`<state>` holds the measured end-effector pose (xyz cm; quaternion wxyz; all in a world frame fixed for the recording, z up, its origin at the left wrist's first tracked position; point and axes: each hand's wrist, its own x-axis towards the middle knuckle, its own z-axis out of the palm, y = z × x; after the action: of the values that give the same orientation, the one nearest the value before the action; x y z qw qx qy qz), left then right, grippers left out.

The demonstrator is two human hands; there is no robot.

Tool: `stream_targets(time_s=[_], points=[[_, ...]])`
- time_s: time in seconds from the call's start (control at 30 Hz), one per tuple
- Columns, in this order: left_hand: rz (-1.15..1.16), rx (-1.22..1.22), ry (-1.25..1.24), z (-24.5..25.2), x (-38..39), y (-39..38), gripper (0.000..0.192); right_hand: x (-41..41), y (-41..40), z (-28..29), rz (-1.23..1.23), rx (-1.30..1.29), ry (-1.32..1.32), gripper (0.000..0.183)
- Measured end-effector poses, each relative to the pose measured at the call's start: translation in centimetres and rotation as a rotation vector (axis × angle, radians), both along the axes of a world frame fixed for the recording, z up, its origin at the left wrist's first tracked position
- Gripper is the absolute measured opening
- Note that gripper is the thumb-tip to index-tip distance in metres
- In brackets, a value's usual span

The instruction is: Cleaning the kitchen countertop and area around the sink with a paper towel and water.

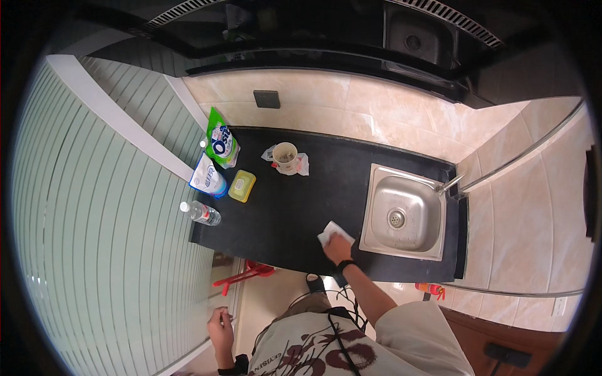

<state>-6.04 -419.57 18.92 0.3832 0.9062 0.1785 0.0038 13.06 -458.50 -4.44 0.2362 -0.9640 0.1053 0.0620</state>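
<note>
My right hand (338,248) presses a white tissue or cloth (331,229) onto the black countertop (301,211), near its front edge and left of the stainless steel sink (409,211). My left hand (221,324) hangs below the counter at the lower left, fingers curled; whether anything is in it cannot be told. A paper cup (285,155) with dark bits inside stands on a crumpled plastic wrapper (303,165) towards the back of the counter.
At the counter's left end are a green refill pouch (222,143), a white and blue pouch (208,176), a yellow-green box (242,185) and a clear plastic bottle (202,213). A faucet (449,184) is at the sink. A red fire extinguisher (429,288) and red-handled item (247,275) are below.
</note>
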Motion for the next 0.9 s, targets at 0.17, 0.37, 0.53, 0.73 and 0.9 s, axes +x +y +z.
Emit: stream_targets(time_s=[0.17, 0.37, 0.53, 0.73, 0.9], points=[[0.030, 0.003, -0.004, 0.7, 0.0, -0.6, 0.020, -3.1, 4.0, 2.2, 0.251, -0.027, -0.184, 0.018], [0.039, 0.002, 0.001, 1.4, 0.6, -1.7, 0.017, 1.3, -0.3, 1.1, 0.108, 0.085, -0.108, 0.016], [0.050, 0.022, 0.006, 1.3, 0.1, -2.7, 0.016, 5.1, -3.0, 1.7, 0.004, 0.101, -0.198, 0.013], [0.019, 0.017, 0.009, 1.7, 0.5, -4.0, 0.015, 0.7, 1.0, 3.9, 0.162, 0.154, -0.155, 0.014], [-0.163, -0.011, -0.011, 0.1, 1.8, -4.8, 0.013, -4.3, 2.1, 9.0, 0.291, 0.416, -0.199, 0.024]])
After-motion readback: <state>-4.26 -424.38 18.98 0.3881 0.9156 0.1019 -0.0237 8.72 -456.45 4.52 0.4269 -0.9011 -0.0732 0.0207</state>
